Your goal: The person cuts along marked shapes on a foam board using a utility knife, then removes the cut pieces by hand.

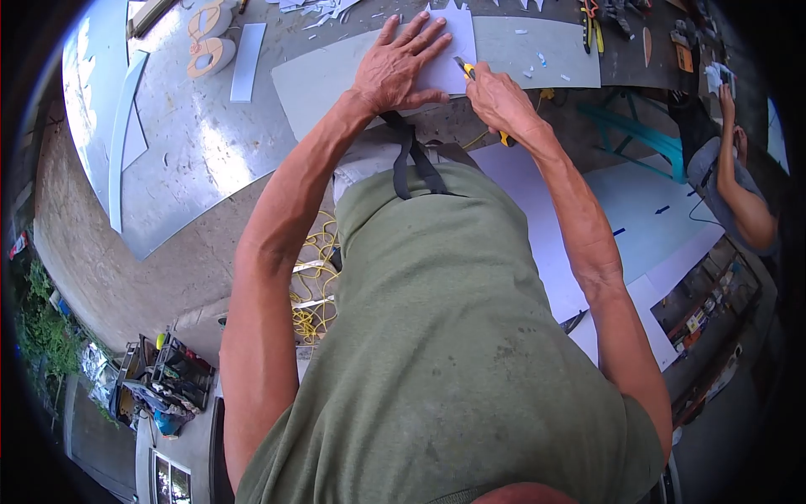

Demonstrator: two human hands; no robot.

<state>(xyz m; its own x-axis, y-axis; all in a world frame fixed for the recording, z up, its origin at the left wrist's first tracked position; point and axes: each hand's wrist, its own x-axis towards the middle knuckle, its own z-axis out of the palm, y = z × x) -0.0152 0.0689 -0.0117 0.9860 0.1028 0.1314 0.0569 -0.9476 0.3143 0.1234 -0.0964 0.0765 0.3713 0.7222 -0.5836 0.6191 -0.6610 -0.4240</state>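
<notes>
My left hand [405,63] lies flat with fingers spread on a white sheet [457,50], whose far edge is cut into jagged points. In my right hand [505,102] is a yellow utility knife [468,70], gripped with its blade end at the sheet's right edge and its yellow tail showing below the palm. Beneath the white sheet is a larger pale grey board [327,84] on the metal table. Small white scraps [541,60] are scattered on the board to the right of the knife.
Wooden number-like shapes [210,38] and a white strip [248,60] lie on the table [189,126] to the left. Pliers [599,35] and other tools are at upper right. A teal stool [634,134] stands near another person [739,181]. Yellow cord [312,319] tangles on the floor.
</notes>
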